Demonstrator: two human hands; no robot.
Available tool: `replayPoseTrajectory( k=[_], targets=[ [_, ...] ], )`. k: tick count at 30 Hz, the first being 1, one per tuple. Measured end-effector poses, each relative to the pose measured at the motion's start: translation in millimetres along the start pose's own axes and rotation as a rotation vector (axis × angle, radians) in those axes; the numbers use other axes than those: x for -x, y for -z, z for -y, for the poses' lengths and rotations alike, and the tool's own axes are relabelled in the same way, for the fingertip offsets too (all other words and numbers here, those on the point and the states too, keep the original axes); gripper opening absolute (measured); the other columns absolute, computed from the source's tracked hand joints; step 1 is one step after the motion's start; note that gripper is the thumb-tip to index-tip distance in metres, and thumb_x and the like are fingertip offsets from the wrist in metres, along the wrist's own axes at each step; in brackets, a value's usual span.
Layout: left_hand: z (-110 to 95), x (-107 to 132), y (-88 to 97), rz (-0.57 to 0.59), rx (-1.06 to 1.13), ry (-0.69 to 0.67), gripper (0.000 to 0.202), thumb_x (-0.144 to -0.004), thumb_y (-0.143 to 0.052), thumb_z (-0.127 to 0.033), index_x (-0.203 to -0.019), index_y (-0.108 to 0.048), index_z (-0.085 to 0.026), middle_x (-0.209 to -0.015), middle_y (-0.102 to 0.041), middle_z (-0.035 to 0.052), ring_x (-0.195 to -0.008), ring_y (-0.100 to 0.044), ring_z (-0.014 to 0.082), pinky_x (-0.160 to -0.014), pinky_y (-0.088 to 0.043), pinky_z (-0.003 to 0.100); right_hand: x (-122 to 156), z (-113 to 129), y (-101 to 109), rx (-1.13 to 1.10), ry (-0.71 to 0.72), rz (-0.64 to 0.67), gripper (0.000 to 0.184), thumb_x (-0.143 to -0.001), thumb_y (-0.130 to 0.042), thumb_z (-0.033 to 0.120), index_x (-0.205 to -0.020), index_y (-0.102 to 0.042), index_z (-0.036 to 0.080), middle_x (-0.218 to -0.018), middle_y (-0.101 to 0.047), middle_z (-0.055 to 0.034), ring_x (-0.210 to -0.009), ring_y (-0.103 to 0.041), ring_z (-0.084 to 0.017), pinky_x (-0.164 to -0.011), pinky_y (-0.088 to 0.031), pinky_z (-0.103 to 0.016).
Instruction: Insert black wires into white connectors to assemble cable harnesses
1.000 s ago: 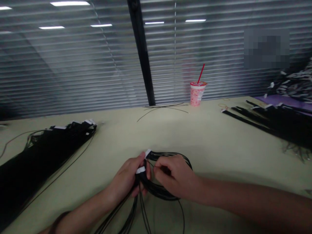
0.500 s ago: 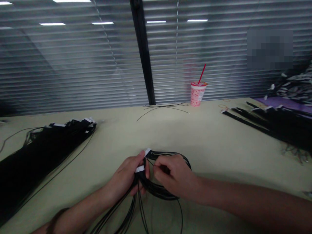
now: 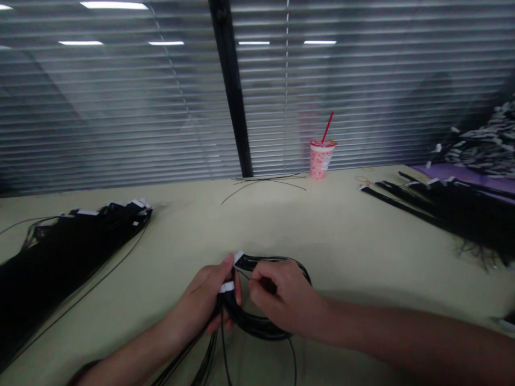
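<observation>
A coil of black cables (image 3: 257, 326) with two white end pieces is held just above the table. My left hand (image 3: 211, 292) is closed round the bundle at its left side, thumb by the upper white end piece (image 3: 238, 258); a second white band (image 3: 226, 287) lies across the cables below. Loose black strands hang down from this grip. Inside the loop, my right hand (image 3: 281, 295) pinches a thin dark wire (image 3: 243, 275) that runs toward the left hand. The pinched tip itself is partly hidden by the fingers.
A thick pile of black cables (image 3: 72, 252) lies at the left, another (image 3: 475, 209) at the right. Behind the right pile are more bundles with white ends (image 3: 486, 139). A pink cup with a red straw (image 3: 321, 161) stands at the blinds, beside loose thin wires (image 3: 265, 180).
The view has shifted slightly. Both hands keep their hold on the coil and wire, and fewer loose strands show below the left hand.
</observation>
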State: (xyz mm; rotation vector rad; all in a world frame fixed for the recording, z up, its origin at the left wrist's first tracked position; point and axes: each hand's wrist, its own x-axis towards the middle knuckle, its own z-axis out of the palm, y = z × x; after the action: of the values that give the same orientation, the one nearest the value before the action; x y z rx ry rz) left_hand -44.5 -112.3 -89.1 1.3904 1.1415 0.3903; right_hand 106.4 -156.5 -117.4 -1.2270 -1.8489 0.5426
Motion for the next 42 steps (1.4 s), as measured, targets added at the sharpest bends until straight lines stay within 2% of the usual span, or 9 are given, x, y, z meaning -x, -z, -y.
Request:
replayPoseTrajectory(
  k=[6, 16, 24, 33, 42],
  targets=[
    [8.3, -4.5, 2.0, 0.018, 0.025, 0.039, 0.059, -0.080, -0.028, -0.057, -0.047, -0.052, -0.015, -0.030, -0.050, 0.0006, -0.022, -0.034, 0.0065, -0.028, -0.017, 0.016, -0.8, -2.1, -1.9, -0.007, 0.001, 0.009, 0.012, -0.072, -0.044, 0.013, -0.061, -0.048, 0.015, -0.049, -0.042, 0.0063, -0.044, -0.035, -0.003, -0.045, -0.025, -0.016],
    [1.3, -0.9, 0.7, 0.014, 0.008, 0.010, 0.057, -0.082, -0.026, -0.052, -0.050, -0.054, -0.014, -0.030, -0.050, 0.0002, -0.022, -0.033, 0.0059, -0.029, -0.018, 0.015, 0.1, -1.7, -1.0, -0.007, 0.048, 0.015, 0.010, -0.073, -0.046, 0.015, -0.064, -0.051, 0.015, -0.051, -0.043, 0.0058, -0.045, -0.035, -0.004, -0.046, -0.026, -0.017],
    [3.4, -2.8, 1.6, 0.010, 0.000, 0.001, 0.057, -0.082, -0.027, -0.053, -0.050, -0.054, -0.014, -0.030, -0.050, 0.0013, -0.023, -0.034, 0.0069, -0.028, -0.017, 0.017, -0.9, -2.1, -1.9, 0.010, 0.035, -0.003, 0.012, -0.074, -0.045, 0.014, -0.066, -0.053, 0.015, -0.053, -0.045, 0.0057, -0.046, -0.036, -0.004, -0.047, -0.026, -0.017],
    [5.0, 3.1, 0.2, 0.090, 0.010, -0.053, 0.050, -0.083, -0.031, -0.048, -0.054, -0.053, -0.014, -0.036, -0.049, -0.0017, -0.027, -0.037, 0.0056, -0.029, -0.020, 0.015, -2.3, -3.2, -0.6, 0.000, 0.093, 0.041, 0.013, -0.075, -0.045, 0.013, -0.063, -0.050, 0.015, -0.053, -0.043, 0.0054, -0.047, -0.037, -0.005, -0.049, -0.027, -0.017],
    [5.9, -0.1, -1.1, 0.075, 0.023, -0.023, 0.054, -0.079, -0.033, -0.057, -0.052, -0.052, -0.015, -0.032, -0.049, -0.0008, -0.024, -0.034, 0.0062, -0.028, -0.017, 0.016, -2.4, -2.6, -0.7, 0.006, 0.089, 0.041, 0.016, -0.079, -0.043, 0.015, -0.065, -0.052, 0.015, -0.054, -0.045, 0.0045, -0.049, -0.037, -0.006, -0.050, -0.028, -0.018]
  ],
)
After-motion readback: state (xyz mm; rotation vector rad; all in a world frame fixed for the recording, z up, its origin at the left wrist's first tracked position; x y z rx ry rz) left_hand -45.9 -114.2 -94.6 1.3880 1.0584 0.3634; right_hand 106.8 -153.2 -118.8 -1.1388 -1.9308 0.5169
